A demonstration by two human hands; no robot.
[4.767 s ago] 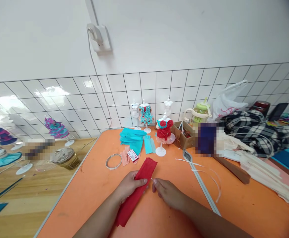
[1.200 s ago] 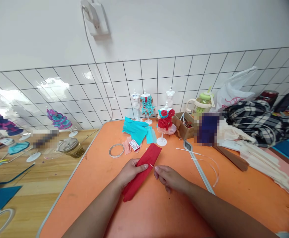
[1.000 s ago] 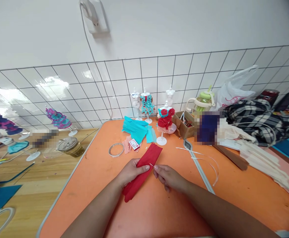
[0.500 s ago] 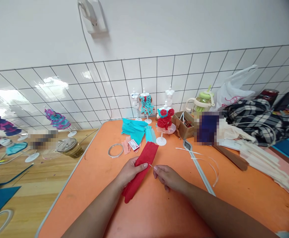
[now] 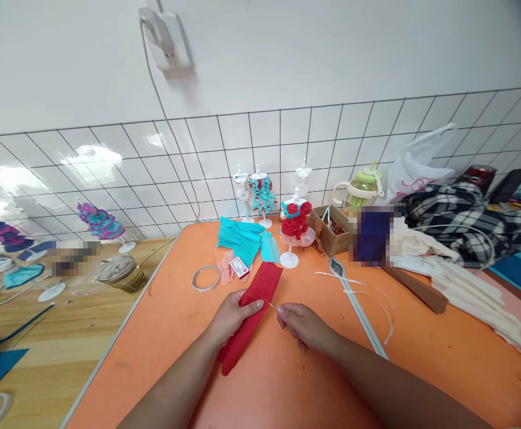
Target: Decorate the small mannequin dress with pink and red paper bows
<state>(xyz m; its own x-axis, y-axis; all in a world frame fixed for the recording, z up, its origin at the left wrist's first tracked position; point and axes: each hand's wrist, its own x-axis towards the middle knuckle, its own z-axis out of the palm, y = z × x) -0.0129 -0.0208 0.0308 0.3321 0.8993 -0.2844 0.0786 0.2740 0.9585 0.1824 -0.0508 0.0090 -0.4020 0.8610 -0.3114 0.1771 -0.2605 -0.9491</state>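
Observation:
My left hand [image 5: 236, 319] is closed on a long folded red fabric strip [image 5: 267, 280], thumb on top and fingers underneath. The strip slants from lower left to upper right above the orange tabletop. Between the thumb and fingertips of my right hand [image 5: 303, 325] is a thin needle [image 5: 272, 305]. Its tip meets the right edge of the strip, close to my left thumb; whether it pierces the material is too small to see. Beyond my hands lie a turquoise cloth [image 5: 238, 238], a small white-and-red box [image 5: 239, 267] and a metal ring [image 5: 206, 277].
Small mannequins, one in a red dress [image 5: 295, 220], stand near the tiled wall. A cardboard box [image 5: 334, 238] and a green-lidded jug [image 5: 363, 187] are to their right. White strips [image 5: 338, 277] lie on the orange table [image 5: 287, 393]. A glass cup [image 5: 124, 274] stands on the wooden table.
The camera view has tilted up slightly, so everything sits a little lower. Both hands keep nearly the same hold, with the needle still at the strip's edge.

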